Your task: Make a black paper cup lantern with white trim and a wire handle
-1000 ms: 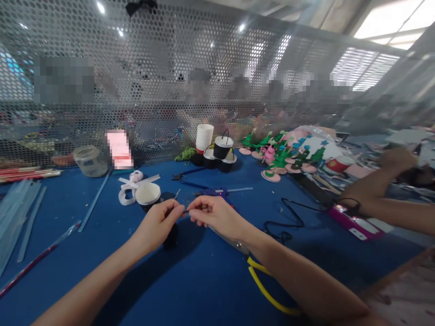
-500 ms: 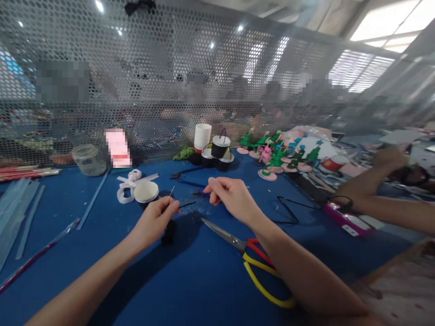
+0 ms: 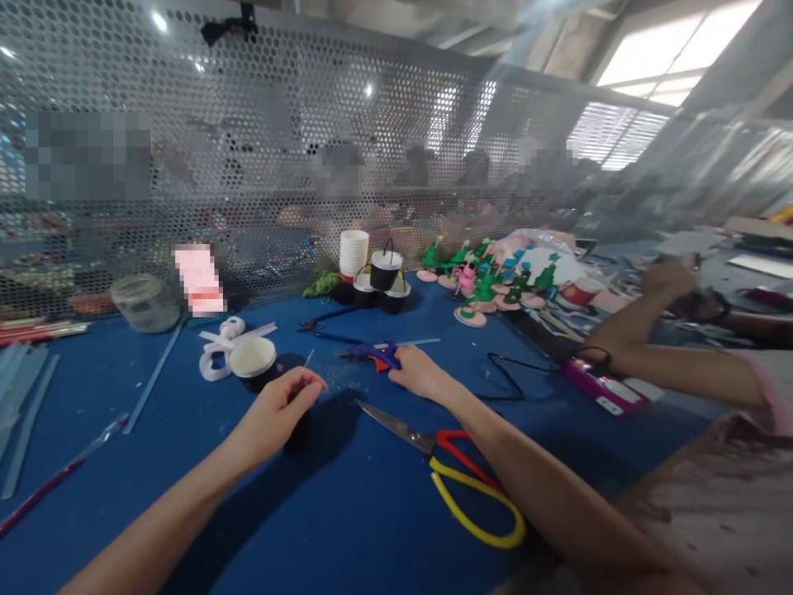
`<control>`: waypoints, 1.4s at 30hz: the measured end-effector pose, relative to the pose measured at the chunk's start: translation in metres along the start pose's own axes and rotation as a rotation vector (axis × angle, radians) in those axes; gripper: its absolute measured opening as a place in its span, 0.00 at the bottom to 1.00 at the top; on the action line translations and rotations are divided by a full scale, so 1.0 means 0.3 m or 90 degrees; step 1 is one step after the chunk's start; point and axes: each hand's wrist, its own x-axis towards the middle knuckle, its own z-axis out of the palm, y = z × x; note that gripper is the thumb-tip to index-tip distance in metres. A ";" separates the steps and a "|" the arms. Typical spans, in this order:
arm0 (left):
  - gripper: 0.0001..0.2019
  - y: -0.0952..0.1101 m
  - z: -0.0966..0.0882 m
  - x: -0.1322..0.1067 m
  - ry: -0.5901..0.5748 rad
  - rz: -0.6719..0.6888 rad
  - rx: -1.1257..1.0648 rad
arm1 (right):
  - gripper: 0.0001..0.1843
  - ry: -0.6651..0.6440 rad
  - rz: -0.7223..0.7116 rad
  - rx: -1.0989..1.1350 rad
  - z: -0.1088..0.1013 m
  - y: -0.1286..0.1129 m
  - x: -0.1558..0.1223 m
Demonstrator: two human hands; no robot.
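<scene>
My left hand (image 3: 286,406) pinches a thin wire-like piece (image 3: 310,357), its pale tip sticking up above the fingers. Dark material (image 3: 296,436) shows beneath that hand, too shadowed to name. Just behind my left fingers stands a black cup with a white rim (image 3: 253,359). My right hand (image 3: 422,373) is closed on the handle end of a blue glue gun (image 3: 377,354) with an orange trigger, its nozzle pointing left. Large scissors (image 3: 405,431) with red and yellow handles lie by my right forearm, blades toward the left hand.
Pliers (image 3: 325,318) lie behind the glue gun. Farther back are small black buckets (image 3: 385,271), stacked white cups (image 3: 353,252) and green figures (image 3: 486,289). White ribbon (image 3: 214,362) lies left. A purple power strip (image 3: 604,387) and a co-worker's arm (image 3: 669,364) are at right.
My right hand has come down onto the glue gun, which was lying behind it. My left hand stays pinched near the cup; the dark strand between its fingers no longer shows. The view has shifted slightly.
</scene>
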 end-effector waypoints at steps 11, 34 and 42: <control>0.19 0.009 -0.019 -0.018 -0.029 -0.059 -0.160 | 0.08 0.011 -0.079 0.368 -0.102 -0.102 -0.130; 0.18 0.008 -0.031 -0.014 0.015 -0.098 -0.222 | 0.10 -0.001 -0.154 0.397 -0.055 -0.149 -0.229; 0.19 0.004 -0.031 -0.011 -0.007 -0.112 -0.213 | 0.10 0.121 -0.342 0.266 -0.047 -0.165 -0.243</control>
